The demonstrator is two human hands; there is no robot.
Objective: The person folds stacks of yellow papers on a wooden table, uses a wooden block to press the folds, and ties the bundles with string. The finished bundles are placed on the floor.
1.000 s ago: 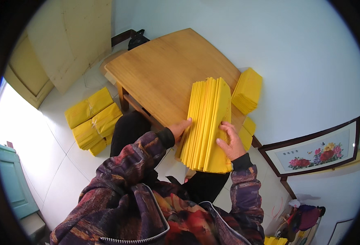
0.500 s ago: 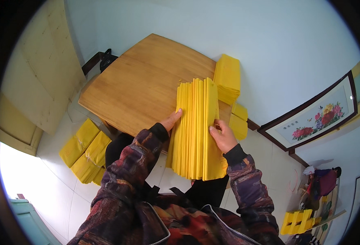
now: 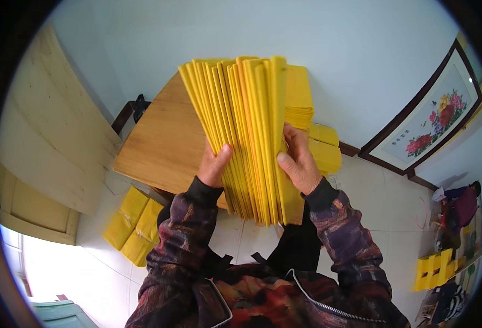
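Between my two hands stands a thick stack of folded yellow cloth-like sheets (image 3: 240,131), raised off the wooden table (image 3: 156,139). Its folded edges face me and fan apart toward the top. My left hand (image 3: 213,165) presses on the stack's left side, thumb on the near edges. On the opposite side, my right hand (image 3: 299,164) grips the outermost sheets with its thumb in front; its other fingers are partly hidden behind. Another yellow stack (image 3: 299,90) sits beyond, at the table's right corner, partly covered by the held one.
Tied yellow bundles (image 3: 134,227) lie on the tiled floor at left. More yellow packets (image 3: 325,153) are right of the table. A framed flower picture (image 3: 432,120) is on the right wall. Yellow pieces (image 3: 435,270) and clothes lie at far right.
Both hands have lifted the yellow stack up and away from me, over the table. Its top edges have spread apart, and the head view has shifted slightly.
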